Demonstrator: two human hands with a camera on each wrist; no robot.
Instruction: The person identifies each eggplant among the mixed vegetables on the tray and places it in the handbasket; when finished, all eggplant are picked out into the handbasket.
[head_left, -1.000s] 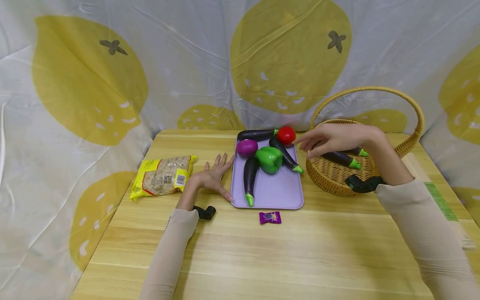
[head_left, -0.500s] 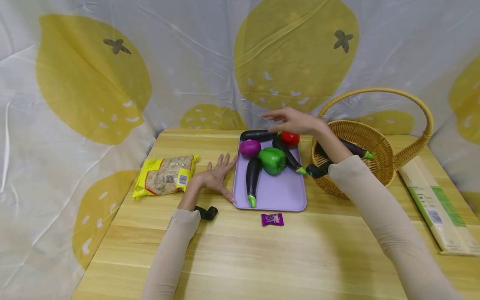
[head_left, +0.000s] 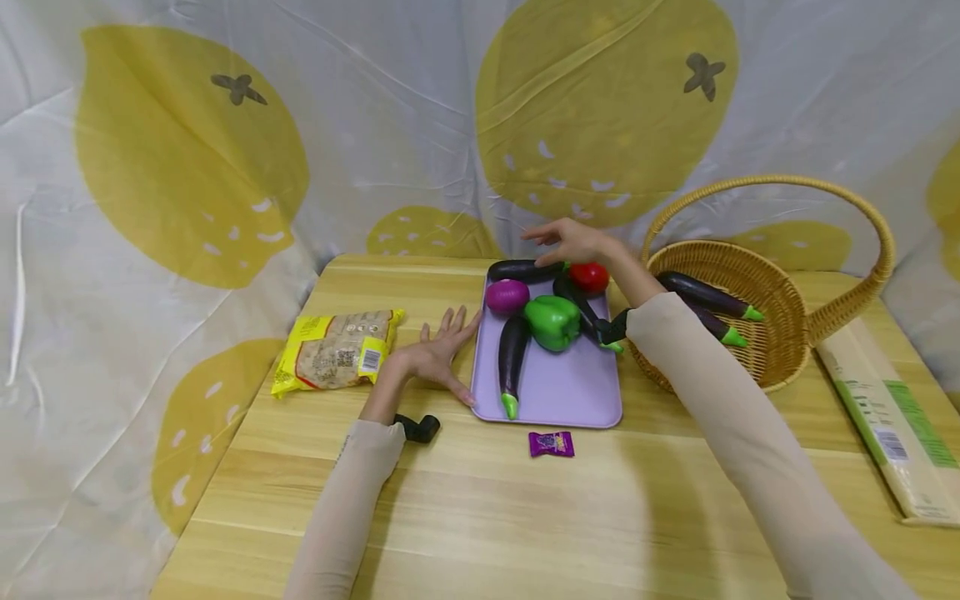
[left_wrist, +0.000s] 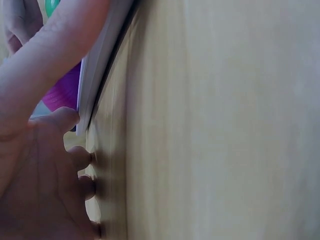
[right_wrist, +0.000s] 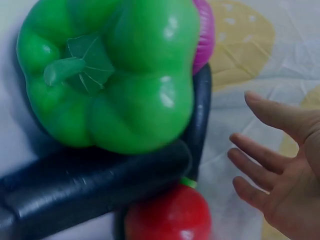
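My left hand (head_left: 433, 357) is spread at the left edge of a lilac tray (head_left: 573, 392), its thumb and forefinger touching the rim. Above the tray's back, my right hand (head_left: 573, 242) hovers with loosely extended fingers; the right wrist view shows it holding nothing. Beneath it lies a black eggplant (head_left: 513, 270) beside a red tomato (head_left: 590, 278), partly hidden. The tray also bears a purple onion (head_left: 507, 297), a green bell pepper (head_left: 553, 323), a front eggplant (head_left: 512, 358) and a right-hand eggplant (head_left: 573, 297), partly covered by the wrist camera.
A wicker basket (head_left: 783, 346) with a tall handle stands right of the tray, an upper eggplant (head_left: 701, 290) and a lower eggplant (head_left: 716, 325) inside. Also around are a yellow bag (head_left: 341, 354), a purple-wrapped candy (head_left: 551, 444) and a flat beige-green packet (head_left: 888, 417).
My right hand has moved left from the basket to above the back eggplant, uncovering the basket. Over the last half second it has stayed nearly in place. The left hand remains at the tray.
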